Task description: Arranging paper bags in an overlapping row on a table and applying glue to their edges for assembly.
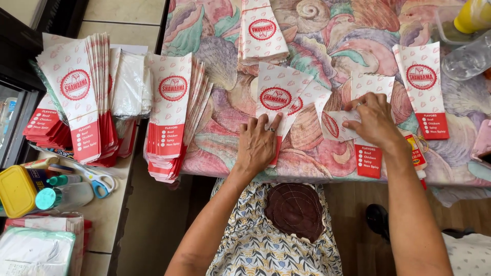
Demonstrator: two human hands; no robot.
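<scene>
Paper sleeve stacks [171, 117] lie left of the left hand [257, 143]; a plastic bottle [468, 59] lies far right on the table [317, 46].
</scene>
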